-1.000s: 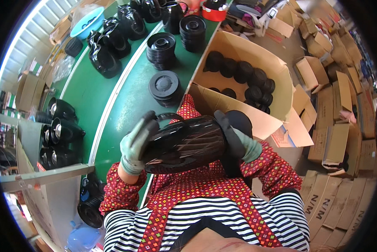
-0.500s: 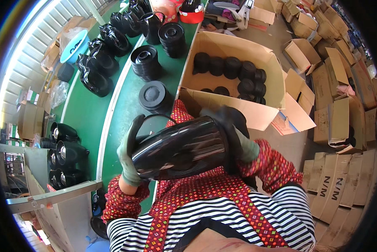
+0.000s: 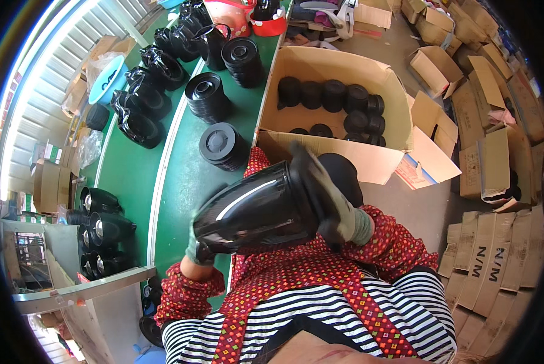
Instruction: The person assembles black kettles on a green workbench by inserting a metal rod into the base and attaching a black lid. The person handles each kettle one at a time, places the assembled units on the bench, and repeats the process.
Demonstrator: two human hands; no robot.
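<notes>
A glossy black jug (image 3: 254,209) lies on its side in front of my chest, one end to the left and the wider end to the right. My left hand (image 3: 199,247), in a grey-green glove with its fingers smeared by motion, supports the left end. My right hand (image 3: 335,206), in a matching glove with dark palm, grips the jug's wide right end with its fingers wrapped over the rim. Just behind that hand shows a dull black round part (image 3: 343,173), largely covered. The nearest stack of black discs (image 3: 223,145) stands on the green table beyond the jug.
The green table (image 3: 181,182) carries more disc stacks (image 3: 208,97) and a row of black jugs (image 3: 141,121). An open cardboard box (image 3: 332,142) holding black round parts sits right of it. Several jugs (image 3: 108,227) lie at the left; stacked cartons (image 3: 484,255) fill the right.
The jug's right end has shifted left and slightly up. My right hand has moved round its rim, fingers now pointing up. The handle loop that showed at the left end is now out of sight.
</notes>
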